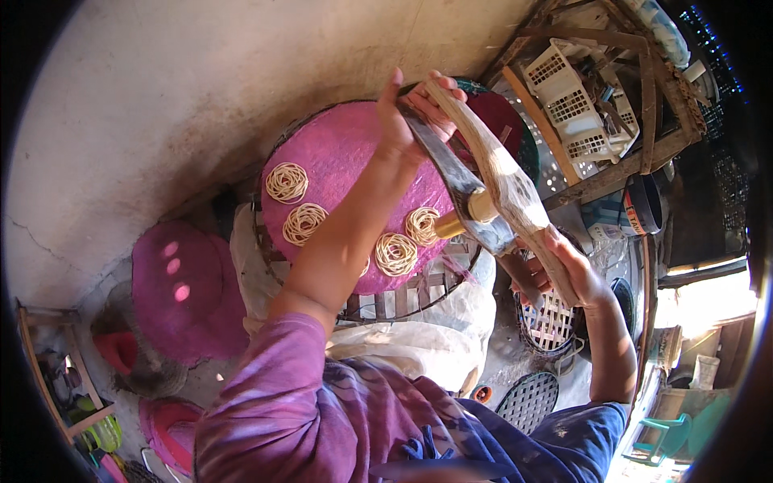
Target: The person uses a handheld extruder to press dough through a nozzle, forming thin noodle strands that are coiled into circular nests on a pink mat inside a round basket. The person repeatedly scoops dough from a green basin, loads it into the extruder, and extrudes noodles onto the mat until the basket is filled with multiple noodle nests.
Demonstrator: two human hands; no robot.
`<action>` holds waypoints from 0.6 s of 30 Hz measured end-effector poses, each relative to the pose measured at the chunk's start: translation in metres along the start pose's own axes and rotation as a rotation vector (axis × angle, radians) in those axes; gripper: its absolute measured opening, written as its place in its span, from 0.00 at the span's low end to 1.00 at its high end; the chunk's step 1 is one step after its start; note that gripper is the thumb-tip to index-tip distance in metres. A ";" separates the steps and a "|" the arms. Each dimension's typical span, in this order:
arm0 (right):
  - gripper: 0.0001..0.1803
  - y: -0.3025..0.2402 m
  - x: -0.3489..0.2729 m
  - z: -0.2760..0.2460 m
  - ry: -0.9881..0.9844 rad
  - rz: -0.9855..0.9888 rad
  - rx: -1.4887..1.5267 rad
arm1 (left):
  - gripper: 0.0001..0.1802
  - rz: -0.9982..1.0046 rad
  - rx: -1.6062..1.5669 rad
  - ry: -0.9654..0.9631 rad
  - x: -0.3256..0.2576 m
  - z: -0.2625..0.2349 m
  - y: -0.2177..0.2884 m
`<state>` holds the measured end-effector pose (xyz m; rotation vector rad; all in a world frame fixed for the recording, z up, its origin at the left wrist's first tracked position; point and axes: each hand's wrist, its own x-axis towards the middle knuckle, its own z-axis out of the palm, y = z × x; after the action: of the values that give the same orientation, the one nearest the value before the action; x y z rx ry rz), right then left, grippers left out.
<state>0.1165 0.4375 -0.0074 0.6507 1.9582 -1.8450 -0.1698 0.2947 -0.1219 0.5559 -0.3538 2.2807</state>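
Both my hands hold a wooden hand press with a pale upper bar (506, 173), a darker lower bar (448, 163) and a brass-coloured cylinder (448, 225). My left hand (425, 111) wraps the far ends of the bars, its thumb raised. At their near right ends, my right hand (570, 270) closes round both bars. The press tilts over the right side of a round pink mat (354, 137). On the mat lie coiled nests of pale noodle-like strands; one nest (422, 226) sits right beside the cylinder's end. My left forearm hides part of the mat and another nest.
The mat rests on a slatted round basket (378, 307) over a whitish cloth (463, 322). More pink round mats (181, 290) lie at the left. A wall (201, 97) stands behind. Right of me are a woven basket (550, 326), a bucket (624, 211) and a wooden rack (648, 97).
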 end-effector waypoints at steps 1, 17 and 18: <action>0.35 0.003 -0.003 -0.003 0.002 -0.017 0.025 | 0.34 0.000 -0.041 -0.023 0.001 -0.006 -0.007; 0.33 0.098 0.137 -0.001 -0.419 -0.139 0.612 | 0.29 0.124 -0.191 -0.164 0.005 -0.039 0.008; 0.33 0.095 0.140 -0.006 -0.397 -0.129 0.499 | 0.29 0.132 -0.175 -0.183 0.006 -0.037 0.014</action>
<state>0.0556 0.4575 -0.1639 0.2568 1.3236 -2.3530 -0.1938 0.3040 -0.1524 0.6691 -0.6911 2.3007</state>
